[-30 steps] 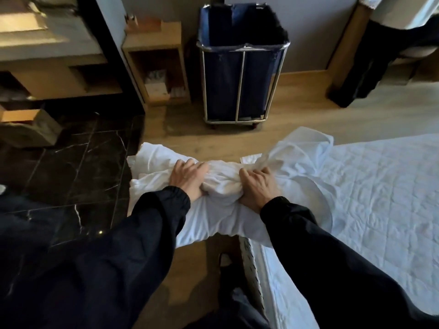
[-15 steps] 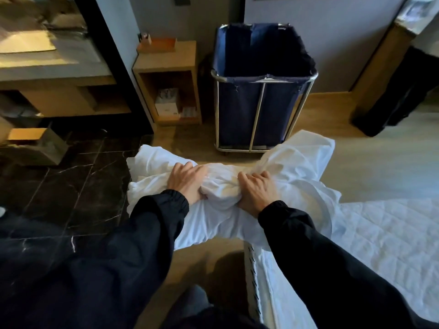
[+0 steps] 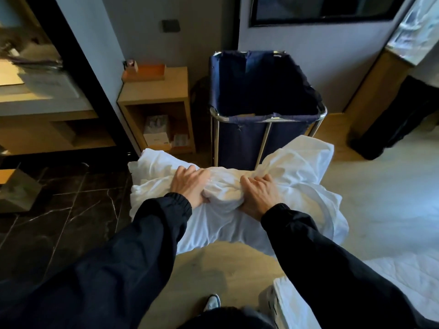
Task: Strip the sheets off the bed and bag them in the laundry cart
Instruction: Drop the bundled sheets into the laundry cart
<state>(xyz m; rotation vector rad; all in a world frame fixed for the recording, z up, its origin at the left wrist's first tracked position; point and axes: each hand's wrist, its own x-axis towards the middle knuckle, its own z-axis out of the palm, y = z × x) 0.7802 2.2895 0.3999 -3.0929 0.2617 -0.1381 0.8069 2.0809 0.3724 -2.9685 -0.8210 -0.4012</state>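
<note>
The left hand [image 3: 190, 184] and right hand [image 3: 259, 195] both clutch the bundled white sheets [image 3: 304, 167], fingers curled into the cloth and arms stretched forward in black sleeves. The bundle's long axis runs left to right, a loose end spilling past each hand. It is held above the wooden floor, just on the near side of the laundry cart [image 3: 268, 118]. The cart's blue bag gapes open at the top, showing only dark lining. The bed [image 3: 403, 276] lies near right.
</note>
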